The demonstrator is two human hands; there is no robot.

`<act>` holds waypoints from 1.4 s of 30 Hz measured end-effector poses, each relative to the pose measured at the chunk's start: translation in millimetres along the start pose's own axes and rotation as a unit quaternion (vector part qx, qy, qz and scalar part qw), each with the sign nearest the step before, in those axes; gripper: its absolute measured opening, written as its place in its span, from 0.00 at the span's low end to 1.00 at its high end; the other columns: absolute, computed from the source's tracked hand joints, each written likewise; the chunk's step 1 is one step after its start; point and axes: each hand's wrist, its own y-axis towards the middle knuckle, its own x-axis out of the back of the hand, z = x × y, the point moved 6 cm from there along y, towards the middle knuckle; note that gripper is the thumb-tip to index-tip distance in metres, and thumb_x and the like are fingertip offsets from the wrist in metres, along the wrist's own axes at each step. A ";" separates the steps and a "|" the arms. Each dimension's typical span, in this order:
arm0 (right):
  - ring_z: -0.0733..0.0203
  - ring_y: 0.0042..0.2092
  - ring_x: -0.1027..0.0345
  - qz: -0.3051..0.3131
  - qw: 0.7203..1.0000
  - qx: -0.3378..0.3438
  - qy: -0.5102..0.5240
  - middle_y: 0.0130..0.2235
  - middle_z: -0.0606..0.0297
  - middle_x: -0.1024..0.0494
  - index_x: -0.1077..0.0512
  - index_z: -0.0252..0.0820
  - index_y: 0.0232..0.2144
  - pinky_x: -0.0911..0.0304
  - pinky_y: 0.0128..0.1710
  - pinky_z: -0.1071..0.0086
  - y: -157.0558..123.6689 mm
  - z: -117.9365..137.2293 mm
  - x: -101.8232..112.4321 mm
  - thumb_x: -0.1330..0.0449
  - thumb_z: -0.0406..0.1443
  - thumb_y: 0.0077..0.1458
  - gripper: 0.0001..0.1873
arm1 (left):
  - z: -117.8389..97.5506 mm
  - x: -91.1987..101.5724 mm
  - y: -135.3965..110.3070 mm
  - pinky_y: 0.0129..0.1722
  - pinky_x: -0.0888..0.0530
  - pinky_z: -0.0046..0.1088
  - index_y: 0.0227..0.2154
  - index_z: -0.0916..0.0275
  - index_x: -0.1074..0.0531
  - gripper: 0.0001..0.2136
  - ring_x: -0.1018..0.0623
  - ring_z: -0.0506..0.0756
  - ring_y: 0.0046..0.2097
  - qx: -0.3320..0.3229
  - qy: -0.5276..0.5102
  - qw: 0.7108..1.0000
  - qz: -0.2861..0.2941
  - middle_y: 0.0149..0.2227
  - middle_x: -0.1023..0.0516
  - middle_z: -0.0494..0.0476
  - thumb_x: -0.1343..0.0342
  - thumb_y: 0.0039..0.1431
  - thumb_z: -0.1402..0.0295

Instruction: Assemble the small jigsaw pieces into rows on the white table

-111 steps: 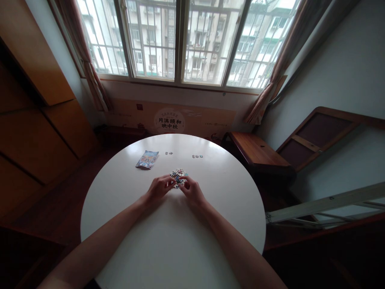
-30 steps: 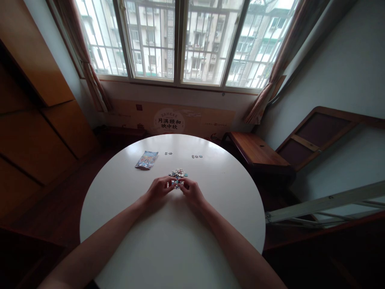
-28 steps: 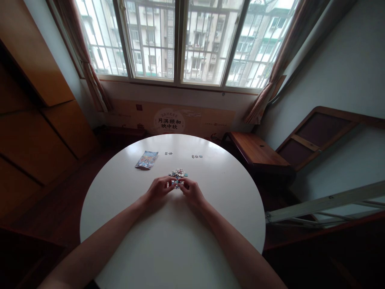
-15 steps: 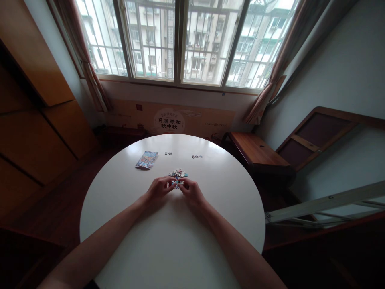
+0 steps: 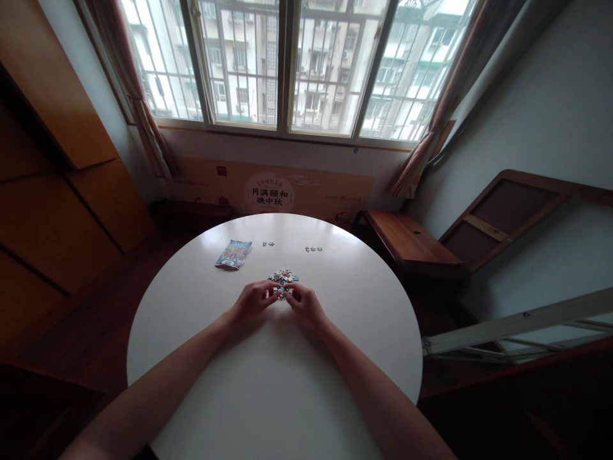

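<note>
The head camera shows both hands meeting at the middle of the round white bench (image 5: 268, 396). The left hand (image 5: 252, 301) and the right hand (image 5: 306, 306) have their fingertips drawn together on small puzzle pieces (image 5: 280, 292) at the near edge of a loose pile of pieces (image 5: 285, 276). The pieces between the fingers are too small to tell how many each hand holds.

The risk, as it seems, is that the pieces are tiny and thin: too much pressing could bend a tab, and a slip of the fingertips could flick a piece over the smooth bench or push the pile apart. The hands also cover the joint, so a wrong fit could stay unnoticed.

Further back lie a colourful packet (image 5: 234, 254), a small group of joined pieces (image 5: 269, 244) just beside it, and another short row of pieces (image 5: 313, 249) more to the right. All of them are well apart from the hands, and nothing stands between the hands and the pile. A wooden side table (image 5: 407, 239) stands beyond the bench edge on the right.
</note>
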 end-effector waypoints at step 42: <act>0.67 0.21 0.42 -0.002 1.000 -0.004 -0.007 0.18 0.72 0.34 0.25 0.38 0.39 0.46 0.25 0.75 0.5 -3.6 -0.3 0.44 0.39 0.55 0.14 | 1.2 -2.0 0.3 0.26 0.34 0.20 0.40 0.61 0.25 0.11 0.32 0.46 0.24 -0.002 -0.004 1.000 0.002 0.27 0.25 0.51 0.48 0.58 0.65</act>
